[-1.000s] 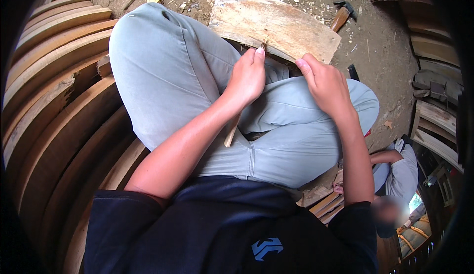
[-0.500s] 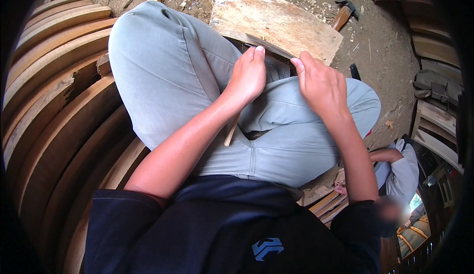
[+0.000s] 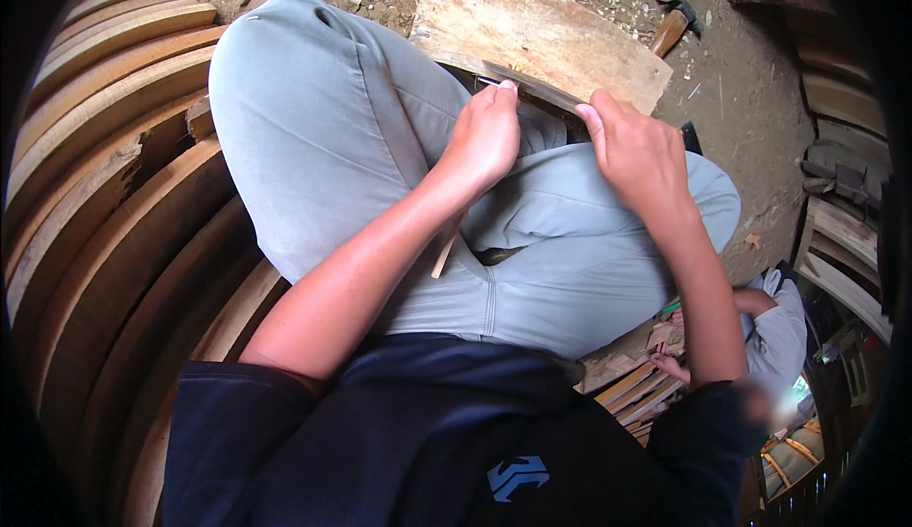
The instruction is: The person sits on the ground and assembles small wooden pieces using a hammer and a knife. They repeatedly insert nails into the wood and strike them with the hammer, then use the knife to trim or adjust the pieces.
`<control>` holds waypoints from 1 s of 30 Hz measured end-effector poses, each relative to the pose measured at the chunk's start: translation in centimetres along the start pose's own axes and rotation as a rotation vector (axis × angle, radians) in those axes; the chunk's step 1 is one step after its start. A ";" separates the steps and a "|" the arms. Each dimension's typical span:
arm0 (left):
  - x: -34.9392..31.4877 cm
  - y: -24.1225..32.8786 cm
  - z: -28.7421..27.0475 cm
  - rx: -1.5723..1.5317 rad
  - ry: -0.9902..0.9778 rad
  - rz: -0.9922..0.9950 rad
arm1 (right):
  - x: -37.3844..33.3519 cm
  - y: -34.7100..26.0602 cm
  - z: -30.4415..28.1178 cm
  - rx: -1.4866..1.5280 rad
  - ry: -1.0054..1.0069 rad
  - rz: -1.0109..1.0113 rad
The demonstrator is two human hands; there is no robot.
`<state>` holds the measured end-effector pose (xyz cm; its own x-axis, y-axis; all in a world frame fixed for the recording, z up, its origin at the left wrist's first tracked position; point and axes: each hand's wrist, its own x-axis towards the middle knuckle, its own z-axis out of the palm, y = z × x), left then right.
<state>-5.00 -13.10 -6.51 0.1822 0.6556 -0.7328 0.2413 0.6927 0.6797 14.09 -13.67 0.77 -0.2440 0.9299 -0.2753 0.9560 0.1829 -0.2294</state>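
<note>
My left hand [image 3: 483, 138] is closed, thumb on top, around a thin wooden stick [image 3: 444, 254]. The stick's tail end comes out below my wrist, over my lap; most of it is hidden. My right hand [image 3: 638, 147] is closed at the near end of a long dark blade, a knife [image 3: 537, 86], whose handle is hidden in the fist. The blade slants up and left, passing just beyond my left thumb. Whether its edge touches the stick I cannot tell. A pale, rough board [image 3: 541, 24] lies on the ground just past both hands.
A hammer [image 3: 674, 28] with a wooden handle lies beside the board's right end. Curved timber pieces [image 3: 114, 161] are stacked along my left. Wood chips lie on the dirt floor [image 3: 750, 100]. At the lower right another person [image 3: 774, 328] sits near wooden strips [image 3: 646, 396].
My right hand and the knife have moved slightly right, away from my left hand. My left hand stays nearly in place. The other person's hands have shifted, and something green shows there.
</note>
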 end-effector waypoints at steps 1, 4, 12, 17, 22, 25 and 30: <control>0.2 -0.3 0.0 -0.022 -0.018 -0.009 | -0.1 -0.1 0.1 -0.018 0.002 0.005; 0.4 -0.5 -0.1 -0.054 -0.040 -0.027 | -0.1 -0.8 0.6 -0.048 0.018 0.021; -0.1 0.0 0.2 -0.033 -0.012 -0.031 | 0.3 -0.5 1.1 0.019 0.018 0.026; -0.2 0.0 0.3 -0.040 0.005 -0.039 | -0.5 0.2 -0.5 0.105 -0.068 0.075; -0.2 -0.2 0.3 0.052 0.044 -0.001 | -0.3 -0.2 -1.2 0.088 -0.173 0.134; 0.0 -0.5 0.4 0.078 0.051 0.004 | 0.0 -0.6 -0.9 0.074 -0.184 0.152; -0.3 -0.2 0.6 -0.075 0.018 -0.055 | -0.6 -1.2 1.1 0.023 -0.090 0.154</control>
<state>-4.49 -13.56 -6.45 0.1533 0.6211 -0.7686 0.1782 0.7477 0.6397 12.86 -14.82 0.18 -0.1100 0.9136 -0.3913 0.9795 0.0327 -0.1990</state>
